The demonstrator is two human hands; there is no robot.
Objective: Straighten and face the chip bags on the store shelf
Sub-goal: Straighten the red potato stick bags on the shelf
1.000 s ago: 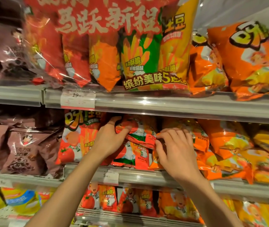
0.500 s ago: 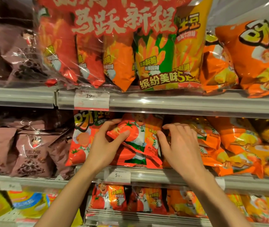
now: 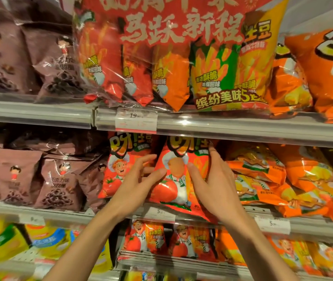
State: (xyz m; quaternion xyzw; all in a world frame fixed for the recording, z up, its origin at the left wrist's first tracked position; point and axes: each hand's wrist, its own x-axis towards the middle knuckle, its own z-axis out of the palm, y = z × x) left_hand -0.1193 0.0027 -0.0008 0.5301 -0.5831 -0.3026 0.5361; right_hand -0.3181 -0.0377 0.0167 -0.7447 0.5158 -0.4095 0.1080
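Note:
A red tomato chip bag point(image 3: 178, 181) stands upright and faces forward on the middle shelf point(image 3: 64, 213). My left hand point(image 3: 139, 179) touches its left edge with the thumb, fingers straight and spread over the neighbouring red bag point(image 3: 119, 169). Along its right edge lies my right hand point(image 3: 216, 183), thumb on the front and fingers straight up toward the top corner. Orange chip bags point(image 3: 262, 175) to the right lie tilted and piled over one another.
Brown snack bags point(image 3: 58, 179) fill the left of the middle shelf. A large multipack point(image 3: 177, 57) and orange bags point(image 3: 323, 74) sit on the upper shelf point(image 3: 232, 128). Small red and orange bags point(image 3: 167, 240) and yellow packs point(image 3: 9, 240) line the shelf below. Price tags point(image 3: 136, 120) hang on the rails.
The red bag went from lying tilted to standing upright and facing forward. Both hands slid from gripping it to lying along its sides, and the view moved closer.

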